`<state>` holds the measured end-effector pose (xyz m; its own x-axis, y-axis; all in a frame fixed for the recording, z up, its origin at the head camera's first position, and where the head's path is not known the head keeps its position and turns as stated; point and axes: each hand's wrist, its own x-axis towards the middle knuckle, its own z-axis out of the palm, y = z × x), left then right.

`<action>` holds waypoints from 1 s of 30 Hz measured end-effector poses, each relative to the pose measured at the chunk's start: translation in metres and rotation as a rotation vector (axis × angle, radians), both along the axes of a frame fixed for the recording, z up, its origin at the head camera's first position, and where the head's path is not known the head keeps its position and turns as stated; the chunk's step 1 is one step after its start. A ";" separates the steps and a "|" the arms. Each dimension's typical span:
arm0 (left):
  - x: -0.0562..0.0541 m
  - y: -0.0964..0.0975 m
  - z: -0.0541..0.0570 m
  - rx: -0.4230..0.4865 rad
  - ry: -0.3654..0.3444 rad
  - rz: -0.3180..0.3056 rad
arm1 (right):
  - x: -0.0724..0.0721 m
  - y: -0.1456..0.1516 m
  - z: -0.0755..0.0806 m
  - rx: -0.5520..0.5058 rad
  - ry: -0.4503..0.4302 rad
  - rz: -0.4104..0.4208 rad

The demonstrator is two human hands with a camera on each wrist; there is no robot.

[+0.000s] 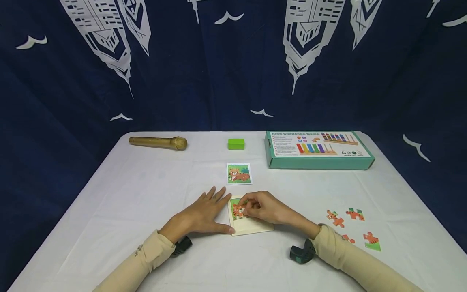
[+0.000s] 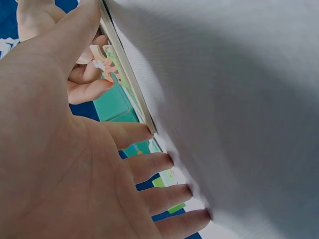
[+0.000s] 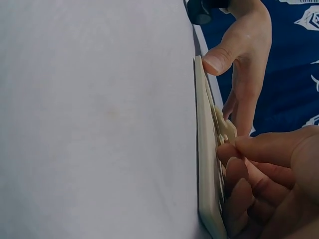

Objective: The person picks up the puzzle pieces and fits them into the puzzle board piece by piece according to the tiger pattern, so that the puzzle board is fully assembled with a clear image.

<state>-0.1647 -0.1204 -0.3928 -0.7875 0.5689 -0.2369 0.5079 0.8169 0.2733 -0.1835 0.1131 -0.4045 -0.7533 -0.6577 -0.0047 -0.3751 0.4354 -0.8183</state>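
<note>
While the left hand (image 1: 206,213) lies spread with straight fingers on the white table (image 1: 91,211), its thumb at the near left corner of a shallow wooden tray (image 1: 251,229) and its forefinger at the far left corner, we see the right hand (image 1: 268,209) pinching one puzzle piece (image 3: 227,128), tipped up over the left part of that tray. What worries us is the tilt: if the fingers press before the edges line up, we think the piece could ride up on a neighbour or knock it out of place. The tray looks light, so a sideways push would probably slide it if the left hand lifted. We also judge that the right sleeve (image 1: 350,255), reaching over one of the loose pieces (image 1: 372,243), could drag it along. Counting up, we have two hands, one tray, one pinched piece and four loose ones on the right, one of them partly covered by the sleeve; how many sit in the tray we cannot tell, since the right hand blocks some of it. Beyond lie one tiger card (image 1: 238,175) and one green block (image 1: 236,144), with one microphone (image 1: 155,142) far left and one game box (image 1: 319,163) far right.
</note>
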 end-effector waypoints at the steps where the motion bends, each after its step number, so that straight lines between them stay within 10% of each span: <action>1: 0.000 0.000 0.000 0.002 -0.001 0.001 | 0.000 0.000 0.000 0.014 0.026 0.000; 30: 0.000 0.001 -0.002 -0.006 -0.001 -0.002 | 0.003 0.001 0.002 0.199 0.407 0.055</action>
